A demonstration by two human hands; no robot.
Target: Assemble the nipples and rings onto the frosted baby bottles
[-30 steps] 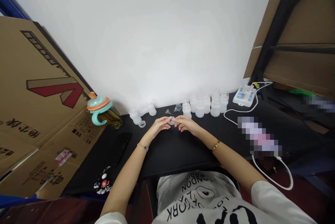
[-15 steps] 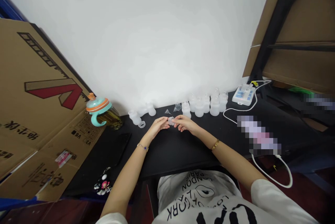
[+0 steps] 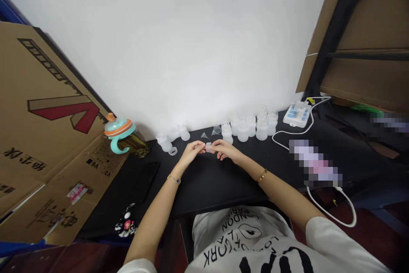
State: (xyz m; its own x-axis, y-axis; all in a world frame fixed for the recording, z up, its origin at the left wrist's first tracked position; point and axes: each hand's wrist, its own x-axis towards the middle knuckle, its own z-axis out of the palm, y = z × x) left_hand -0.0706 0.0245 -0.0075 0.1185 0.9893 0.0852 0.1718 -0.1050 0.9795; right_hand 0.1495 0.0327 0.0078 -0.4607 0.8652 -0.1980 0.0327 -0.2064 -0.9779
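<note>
Between my two hands is a small translucent bottle collar ring (image 3: 208,147). My left hand (image 3: 193,152) pinches its left side, and the fingers of my right hand (image 3: 225,150) close on its right side. Just beyond the hands lie clear bottle nipples (image 3: 216,130). Another collar ring (image 3: 173,151) rests by a white bottle without a top (image 3: 164,142) to the left. A group of white baby bottles with clear nipples (image 3: 243,130) stands upright to the right, near the wall.
A teal-lidded jug (image 3: 123,134) stands at the left by a cardboard box (image 3: 57,136). A black phone (image 3: 147,181) with a beaded charm lies in front of it. At the right are a white power strip (image 3: 297,114), its cable and a pixelated object (image 3: 315,162).
My hands hold nearly the same place. The collar ring has turned slightly between my fingers, and the view has shifted a little.
</note>
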